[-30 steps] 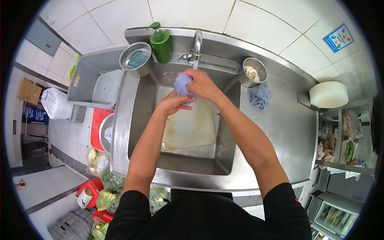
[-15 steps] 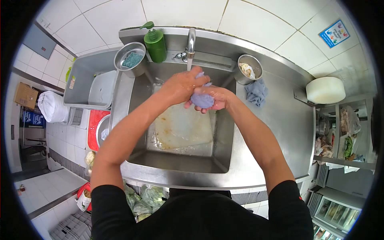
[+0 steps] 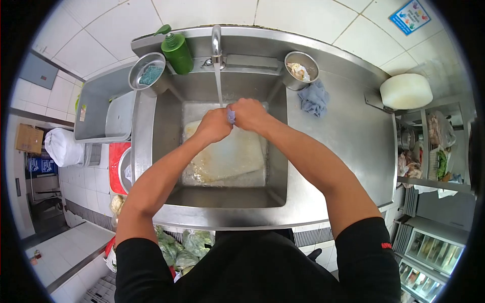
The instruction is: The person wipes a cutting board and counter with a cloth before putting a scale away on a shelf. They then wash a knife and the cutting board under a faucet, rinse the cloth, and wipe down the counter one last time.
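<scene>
Both hands are over the sink point(image 3: 222, 198), close together just below the running faucet point(image 3: 216, 48). My left hand point(image 3: 215, 125) is closed round one end of a bluish-purple cloth point(image 3: 231, 116). My right hand point(image 3: 247, 114) grips the other end, and only a small piece of cloth shows between the two fists. Water from the faucet falls beside the knuckles. Beneath the hands a pale, stained board point(image 3: 230, 157) lies flat on the sink bottom.
Left of the faucet are a green pump bottle point(image 3: 178, 54) and a metal pot point(image 3: 136, 76) with a teal scrubber. A second metal pot point(image 3: 290, 79) and a crumpled blue-grey cloth point(image 3: 314, 99) sit on the right counter. A grey tub point(image 3: 90, 121) stands far left.
The cloth was spread and bunched across the palms; now both hands are clenched on it and it is squeezed small. The camera view has shifted slightly.
</scene>
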Available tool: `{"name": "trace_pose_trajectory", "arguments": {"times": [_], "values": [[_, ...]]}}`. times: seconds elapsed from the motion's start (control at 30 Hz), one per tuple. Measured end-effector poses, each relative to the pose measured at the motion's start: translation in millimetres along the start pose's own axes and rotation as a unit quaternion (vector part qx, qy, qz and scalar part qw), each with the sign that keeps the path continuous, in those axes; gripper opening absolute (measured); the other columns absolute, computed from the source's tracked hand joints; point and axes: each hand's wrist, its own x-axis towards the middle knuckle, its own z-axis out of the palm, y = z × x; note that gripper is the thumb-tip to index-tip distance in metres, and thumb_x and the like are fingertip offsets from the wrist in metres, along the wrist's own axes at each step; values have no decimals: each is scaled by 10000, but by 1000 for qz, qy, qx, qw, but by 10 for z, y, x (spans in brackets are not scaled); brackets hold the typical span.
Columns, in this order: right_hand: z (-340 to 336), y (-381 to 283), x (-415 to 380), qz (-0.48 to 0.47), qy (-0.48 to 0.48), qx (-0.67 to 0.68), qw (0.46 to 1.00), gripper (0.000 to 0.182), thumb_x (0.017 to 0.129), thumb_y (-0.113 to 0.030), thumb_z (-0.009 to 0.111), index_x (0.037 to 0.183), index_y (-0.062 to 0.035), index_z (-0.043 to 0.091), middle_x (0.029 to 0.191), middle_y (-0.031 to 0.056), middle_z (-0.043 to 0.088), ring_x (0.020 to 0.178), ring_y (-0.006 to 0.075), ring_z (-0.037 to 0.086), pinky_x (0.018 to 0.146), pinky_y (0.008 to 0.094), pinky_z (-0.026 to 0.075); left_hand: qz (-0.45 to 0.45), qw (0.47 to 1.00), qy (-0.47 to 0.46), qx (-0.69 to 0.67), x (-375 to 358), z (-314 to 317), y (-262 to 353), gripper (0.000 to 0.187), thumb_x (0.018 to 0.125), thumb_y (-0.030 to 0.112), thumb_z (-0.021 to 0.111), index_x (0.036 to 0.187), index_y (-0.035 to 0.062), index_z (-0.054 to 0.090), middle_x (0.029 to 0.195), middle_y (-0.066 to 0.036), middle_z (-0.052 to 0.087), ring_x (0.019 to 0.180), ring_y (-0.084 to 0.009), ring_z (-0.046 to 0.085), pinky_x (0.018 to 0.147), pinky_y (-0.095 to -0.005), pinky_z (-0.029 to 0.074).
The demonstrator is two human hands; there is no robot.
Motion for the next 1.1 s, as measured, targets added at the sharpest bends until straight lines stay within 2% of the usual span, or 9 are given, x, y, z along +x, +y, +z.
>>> {"name": "trace_pose_trajectory", "arguments": {"times": [0.1, 0.27, 0.53, 0.63, 0.77, 0.83, 0.93, 1.0, 1.1], "values": [[-140, -16, -13, -66, 30, -49, 996, 173, 769, -190, 645, 910, -124, 720, 847, 145, 717, 800, 342, 709, 671, 435, 571, -31, 985, 60, -159, -123, 132, 37, 180, 763, 51, 589, 925, -16, 629, 792, -189, 679, 658, -331, 657, 590, -424, 517], [-406, 21, 39, -164, 76, -105, 978, 177, 765, -222, 639, 914, -149, 699, 775, 104, 712, 734, 321, 711, 607, 438, 559, -196, 720, 38, -665, -336, -94, 521, 82, 795, 53, 594, 795, 96, 524, 593, 42, 422, 432, -52, 337, 387, -225, 243], [-925, -166, 27, -244, 200, -130, 940, 121, 784, -231, 611, 873, -156, 581, 690, 73, 660, 621, 314, 664, 490, 441, 502, -163, 505, 56, -846, -572, -460, 912, 132, 805, 60, 612, 796, 132, 502, 606, 53, 457, 418, -40, 339, 373, -213, 251], [-264, -76, -82, -188, 166, -65, 966, 133, 801, -240, 617, 906, -159, 609, 745, 85, 678, 670, 326, 675, 530, 473, 513, -218, 423, 68, -877, -655, 20, 736, 118, 832, 90, 626, 817, 143, 522, 592, 68, 425, 426, -47, 339, 377, -234, 273], [1196, 94, -832, -9, -169, 104, 980, 418, 737, -368, 769, 1075, -139, 678, 1037, 172, 701, 994, 334, 668, 835, 412, 529, -284, 706, -70, -645, -1101, 1368, 46, 113, 922, 213, 614, 969, 111, 600, 667, 49, 503, 530, -58, 432, 461, -250, 367], [1222, 57, -1067, 22, -258, 262, 930, 615, 747, -511, 760, 1208, -122, 639, 1098, 167, 691, 1016, 335, 652, 885, 408, 505, -264, 704, -39, -659, -1301, 1486, -84, 177, 927, 243, 624, 1026, 98, 607, 707, 43, 537, 599, -57, 467, 530, -256, 392], [882, 142, -1361, 48, -178, 355, 917, 609, 781, -502, 751, 1211, -83, 648, 1049, 105, 716, 924, 248, 668, 799, 355, 518, -233, 669, 19, -706, -1430, 1298, -277, 279, 930, 305, 650, 1068, 63, 639, 850, 15, 640, 808, -74, 558, 755, -263, 443], [524, 372, -1509, 78, -201, 436, 874, 484, 851, -436, 715, 1177, -81, 678, 996, 37, 723, 827, 150, 641, 704, 289, 508, -254, 773, 46, -579, -1483, 975, -327, 274, 927, 324, 660, 1010, 63, 676, 893, 6, 663, 874, -101, 594, 809, -262, 460], [60, 965, -1836, 106, -101, 474, 868, 320, 899, -344, 683, 1073, -78, 716, 933, 9, 714, 794, 101, 606, 668, 251, 481, -217, 818, 96, -524, -1508, 642, -413, 246, 902, 270, 698, 1034, 63, 711, 926, 8, 671, 881, -89, 585, 828, -252, 454]]}}
